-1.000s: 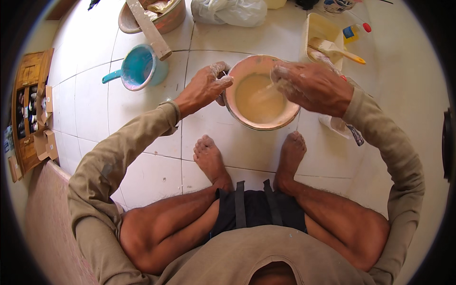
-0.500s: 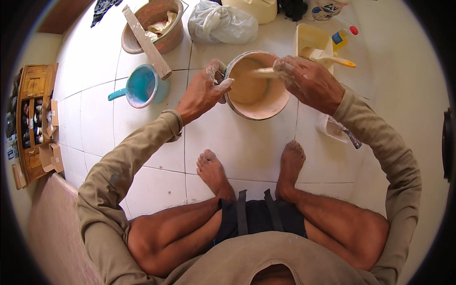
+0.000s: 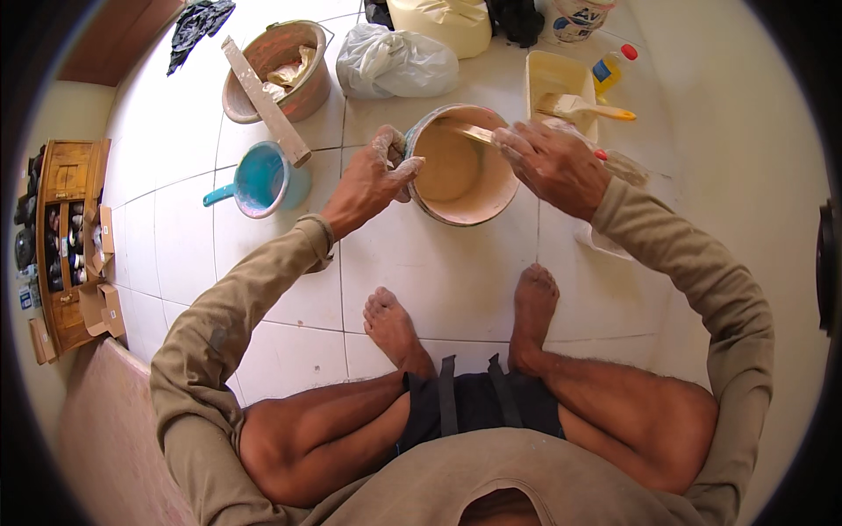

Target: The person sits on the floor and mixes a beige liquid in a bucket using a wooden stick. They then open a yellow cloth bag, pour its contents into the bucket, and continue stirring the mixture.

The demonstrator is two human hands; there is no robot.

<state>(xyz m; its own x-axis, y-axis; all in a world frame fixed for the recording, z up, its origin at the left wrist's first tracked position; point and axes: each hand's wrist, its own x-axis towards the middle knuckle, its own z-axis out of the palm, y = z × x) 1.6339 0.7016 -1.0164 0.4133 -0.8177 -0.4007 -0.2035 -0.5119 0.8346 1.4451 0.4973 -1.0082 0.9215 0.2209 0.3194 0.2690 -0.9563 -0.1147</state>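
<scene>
Tiled floor (image 3: pixel 438 272) — bucket (image 3: pixel 488 198) between left hand (image 3: pixel 375 178) and right hand (image 3: pixel 559 168).

Tan liquid (image 3: pixel 445 171) shows within a pinkish-walled bucket (image 3: pixel 496 188) as chalky white streaks the left hand (image 3: pixel 375 174) and right hand (image 3: pixel 557 167); a turquoise dipper (image 3: pixel 259 180) (its rim smudged pinkish) and red-capped yellow bottle (image 3: pixel 610 72) punctuate white floor tiles (image 3: pixel 443 294) lined in grey.

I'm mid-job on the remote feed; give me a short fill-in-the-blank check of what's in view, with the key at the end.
1. The right hand holds a pale stick over the bucket, whose rim the left hand grips on its ____ side.
2. The plastic bag sits to the ____ of the brown tub.
3. The bottle has a ____ cap.
4. On the tiled floor stand ____ bare feet.

Missing words: left; right; red; two.
</scene>
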